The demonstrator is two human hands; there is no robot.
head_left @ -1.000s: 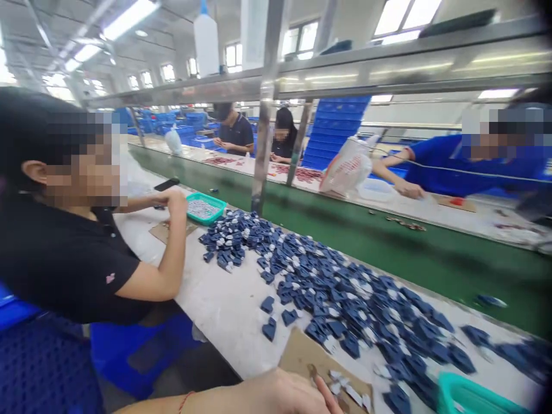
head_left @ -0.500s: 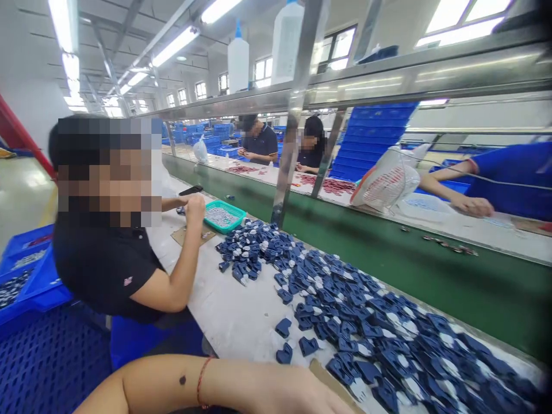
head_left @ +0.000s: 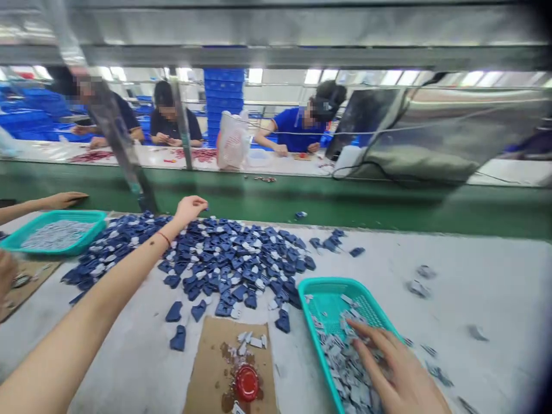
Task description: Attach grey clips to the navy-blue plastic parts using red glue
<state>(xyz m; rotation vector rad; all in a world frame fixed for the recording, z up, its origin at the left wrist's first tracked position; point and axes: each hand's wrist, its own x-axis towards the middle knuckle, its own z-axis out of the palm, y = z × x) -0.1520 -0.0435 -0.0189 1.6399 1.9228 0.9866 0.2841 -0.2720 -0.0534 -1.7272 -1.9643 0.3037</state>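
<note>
My left hand (head_left: 190, 209) reaches out over the far edge of a pile of navy plastic parts with white pieces (head_left: 224, 253), close to the green belt (head_left: 241, 201). Its fingers are pinched on a small navy plastic part, of which only a bit shows at the fingertips. My right hand (head_left: 388, 362) is at a teal basket (head_left: 308, 322), its fingers apart and touching the small grey plastic pieces (head_left: 345, 368) inside. Between my arms lies a piece of brown cardboard (head_left: 207, 368) with a red cap (head_left: 247, 382) and several grey pieces on it.
At the left a co-worker's hand (head_left: 64, 199) extends past another teal basket (head_left: 81, 247). Loose grey pieces (head_left: 418, 287) lie on the white table to the right. A metal post (head_left: 116, 138) rises at the far edge. Several people work across the belt.
My view has swung right and down. My left arm now stretches forward over the pile, where before it lay low across the front. My right hand and its basket have come into view.
</note>
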